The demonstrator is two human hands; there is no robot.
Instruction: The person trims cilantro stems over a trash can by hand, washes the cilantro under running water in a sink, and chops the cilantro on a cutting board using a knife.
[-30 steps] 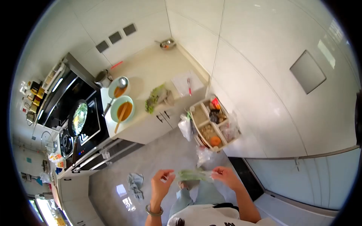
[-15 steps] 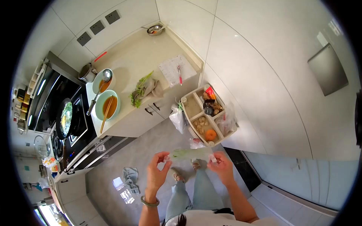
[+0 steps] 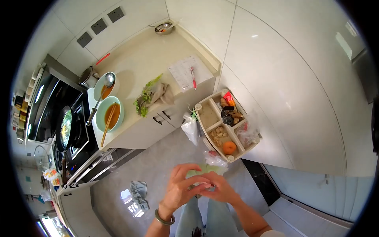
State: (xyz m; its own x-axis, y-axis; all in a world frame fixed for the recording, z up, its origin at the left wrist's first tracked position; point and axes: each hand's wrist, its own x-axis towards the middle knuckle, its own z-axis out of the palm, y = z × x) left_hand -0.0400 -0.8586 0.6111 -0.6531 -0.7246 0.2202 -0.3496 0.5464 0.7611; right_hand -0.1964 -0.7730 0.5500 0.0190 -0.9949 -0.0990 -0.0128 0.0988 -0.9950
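Observation:
My left hand (image 3: 179, 187) and my right hand (image 3: 219, 189) meet in front of my legs, fingers curled together at the edge of a clear plastic bag (image 3: 215, 168). Something pale green shows through the bag, which is partly hidden behind my fingers. A bracelet circles my left wrist. Just beyond my hands stands a beige divided storage cart (image 3: 200, 126), with garlic (image 3: 218, 136), an orange fruit (image 3: 229, 148) and ginger-like roots in its compartments. Another clear bag (image 3: 215, 158) hangs at the cart's near side.
On the counter (image 3: 134, 59) are leafy greens (image 3: 148, 93) on a cloth, a paper with a red pen (image 3: 193, 79), and two bowls (image 3: 119, 124) of orange-brown liquid. A frying pan (image 3: 65, 128) with food sits on the stove. A grey cloth (image 3: 139, 193) lies on the floor.
My hands were apart, stretching the bag's edge between them. Now they have come together over it, and the bag is bunched up. The view has shifted slightly.

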